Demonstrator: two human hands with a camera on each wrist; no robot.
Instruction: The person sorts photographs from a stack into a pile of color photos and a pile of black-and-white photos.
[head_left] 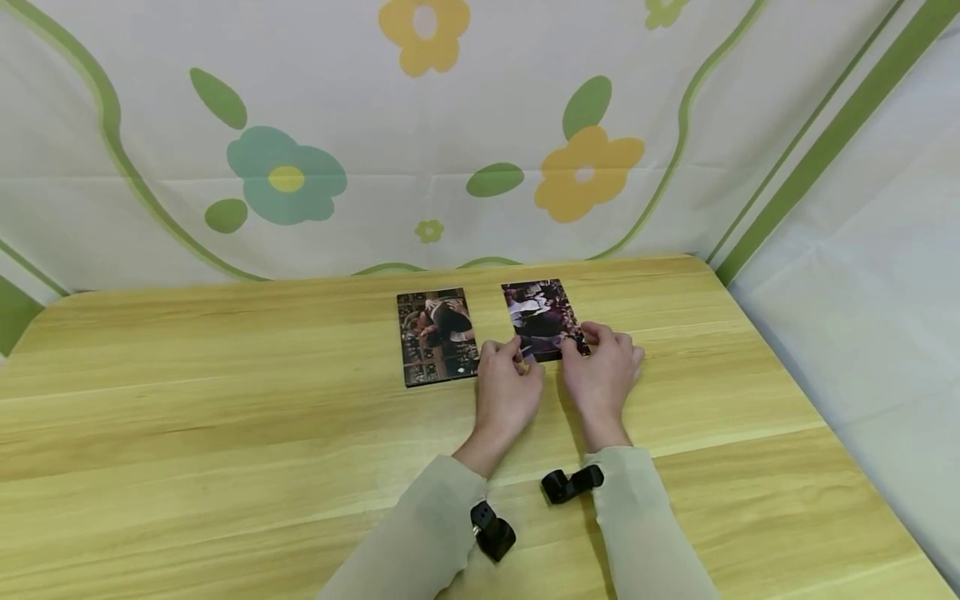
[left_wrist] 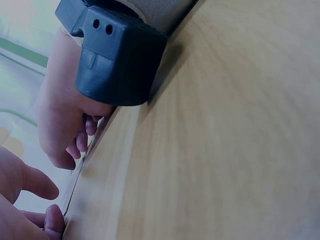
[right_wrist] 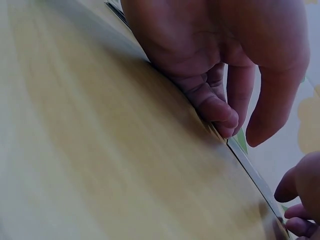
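Note:
Two rectangular photo cards lie side by side on the table. The right photo card (head_left: 538, 312) shows a crowd in purple tones, and both hands are at its near end. My left hand (head_left: 508, 387) has curled fingers round its near left corner; in the right wrist view that hand's fingers (right_wrist: 216, 112) bend down at the thin card edge. My right hand (head_left: 602, 375) grips the near right corner, thumb over the picture and fingers along the right side. Close beside the left hand is the darker left photo card (head_left: 437, 333), with a thick edge like a stack.
The wooden table (head_left: 225, 433) runs back to a white curtain (head_left: 375, 125) printed with flowers. More white cloth (head_left: 862, 292) hangs along the right side. Each sleeve cuff carries a small black camera, seen at the left wrist (head_left: 492, 532) and at the right wrist (head_left: 572, 483).

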